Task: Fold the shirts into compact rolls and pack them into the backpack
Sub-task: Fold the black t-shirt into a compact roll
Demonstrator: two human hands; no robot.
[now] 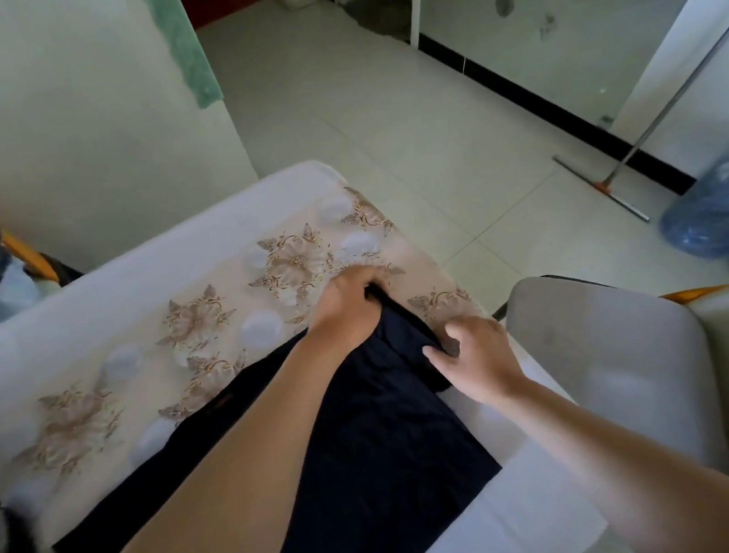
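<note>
One view only — a wide-angle camera worn on the person's head, tilted forward and down. It hangs close over the flowered cover (214,311), which fills the lower left, while the tiled floor (372,106) runs away toward the top — near things low, far ones high.

Both arms extended forward, each of the hands closed on fabric.
The bare left forearm ran diagonally from the lower left edge to the frame centre, where the left hand (349,310) lay knuckles up, its fingers curled round a fold of the dark shirt (380,442). The bare right forearm entered from the lower right. The right hand (475,361) sat near the left hand, thumb and curled fingers pinching the same shirt's edge.
</note>
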